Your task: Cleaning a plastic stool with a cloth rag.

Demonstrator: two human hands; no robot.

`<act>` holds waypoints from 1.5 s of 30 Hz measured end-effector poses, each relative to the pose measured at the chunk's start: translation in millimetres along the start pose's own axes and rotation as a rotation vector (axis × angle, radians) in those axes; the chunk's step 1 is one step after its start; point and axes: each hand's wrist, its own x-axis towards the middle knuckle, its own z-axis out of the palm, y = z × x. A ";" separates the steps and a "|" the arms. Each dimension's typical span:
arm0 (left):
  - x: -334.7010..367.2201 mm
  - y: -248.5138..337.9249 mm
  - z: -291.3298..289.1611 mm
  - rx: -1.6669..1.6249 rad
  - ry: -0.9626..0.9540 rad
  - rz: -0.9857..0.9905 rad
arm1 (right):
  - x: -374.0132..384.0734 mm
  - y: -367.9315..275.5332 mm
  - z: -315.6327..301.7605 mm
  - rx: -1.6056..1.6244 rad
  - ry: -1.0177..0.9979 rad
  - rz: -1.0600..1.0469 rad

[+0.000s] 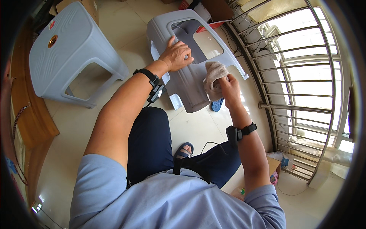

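Note:
A grey-blue plastic stool (182, 86) is tipped over in front of me, with one leg pointing toward me. My left hand (176, 56) grips it by the edge of its side opening, fingers curled over the rim. A crumpled, greyish-white cloth (214, 76) is bunched in my right hand (230, 90). That cloth lies against the stool's leg on the right side. Its folds hide part of the fingers that hold it.
A second stool (72, 45) of the same colour stands upright at the left, beside wooden furniture (32, 114). Metal railings (301, 80) run along the window on the right. A blue slipper (217, 105) lies behind the tipped stool. Cardboard boxes (273, 165) sit low right.

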 end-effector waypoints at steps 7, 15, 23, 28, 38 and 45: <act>5.8 12.9 -25.5 0.050 -0.280 -0.011 | 36.6 9.3 -1.4 0.306 -0.014 0.163; 37.6 47.1 -43.7 0.200 -0.695 -0.192 | 40.8 45.7 9.5 0.645 -0.099 0.217; 53.0 64.3 -46.8 0.215 -0.810 -0.234 | 32.2 59.4 0.0 0.811 -0.114 0.195; 48.9 72.9 -42.3 0.242 -0.802 -0.233 | 31.6 49.9 -1.4 0.784 -0.172 0.170; 44.9 75.5 -38.4 0.235 -0.810 -0.253 | 27.2 59.5 -14.8 0.736 -0.198 0.189; 43.8 74.4 -40.9 0.222 -0.797 -0.255 | 26.2 57.9 -15.8 0.680 -0.194 0.174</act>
